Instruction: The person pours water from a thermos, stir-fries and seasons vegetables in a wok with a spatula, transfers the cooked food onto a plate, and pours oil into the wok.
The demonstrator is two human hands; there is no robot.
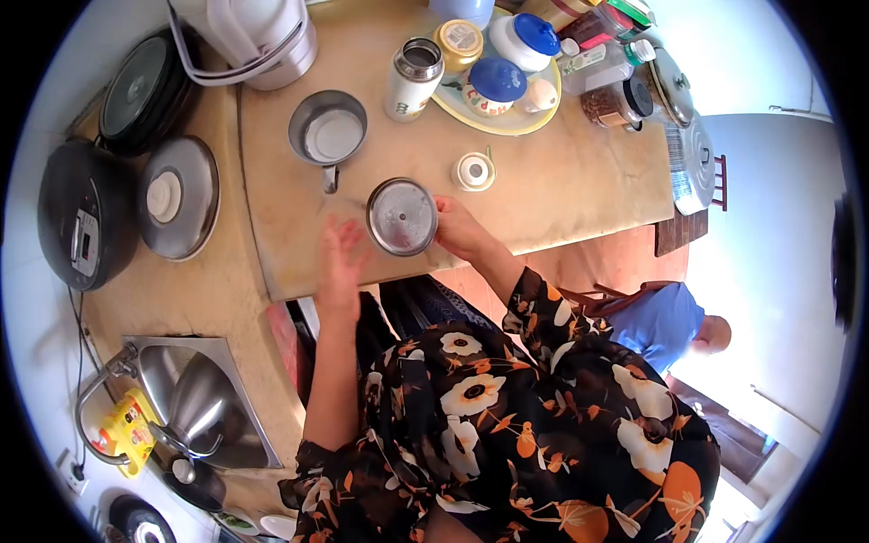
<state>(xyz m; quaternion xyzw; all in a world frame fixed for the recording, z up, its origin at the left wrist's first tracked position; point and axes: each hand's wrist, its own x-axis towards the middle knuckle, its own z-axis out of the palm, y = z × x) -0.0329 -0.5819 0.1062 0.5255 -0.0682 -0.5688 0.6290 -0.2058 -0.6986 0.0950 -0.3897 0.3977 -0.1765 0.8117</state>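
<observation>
Bright kitchen light falls across a tan counter (588,181), with a steel sink (246,398) at its near left end and a black rice cooker (68,208) against the wall. At the far right, another person (656,321) in a blue top is well apart from the work.

Above the counter's front edge, the right hand (460,226) holds what looks like a round steel lid (402,217), its flat face turned up toward the camera. The fingers pinch the lid's right edge; those underneath are hidden. On the other side, the left hand (340,262) is blurred, its fingers loosely spread near the lid, and no grip shows.

Just beyond stands a steel mug (328,131), uncovered, its handle pointing back toward the person; whether it holds any liquid is hard to tell. A white vacuum flask (413,90) stands upright with its mouth bare, and a small white stopper (473,171) sits apart from it.

Judging by how these lie, uncovering both vessels looks done, while covering either is not: the lid is in hand, off the mug, and the flask has nothing on its mouth.
</observation>
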